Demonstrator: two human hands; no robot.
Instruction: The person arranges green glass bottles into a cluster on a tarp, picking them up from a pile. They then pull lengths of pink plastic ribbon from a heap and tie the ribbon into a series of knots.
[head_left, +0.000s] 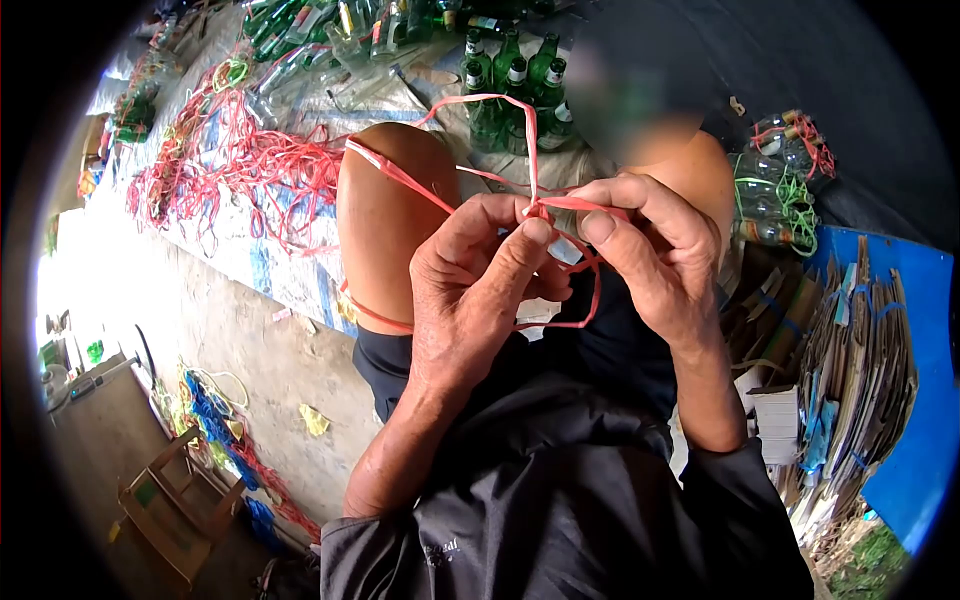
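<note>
A pink plastic string [533, 150] runs in loops between my hands and around my bent left knee. My left hand [475, 265] pinches it between thumb and forefinger, where strands cross in what looks like a knot. Close beside it on the right, my right hand [655, 240] grips another stretch of the same string between thumb and fingers. Loops hang below my fingers, partly hidden by the hands. Just beyond them, several green glass bottles [515, 75] stand upright in a tight group.
A tangle of pink string [270, 165] lies on a pale sheet at the left. More green bottles [300, 25] lie at the back. Clear bottles tied with string [775, 195] are at the right, above stacked flattened cardboard [860, 370]. A wooden stool [175, 510] sits lower left.
</note>
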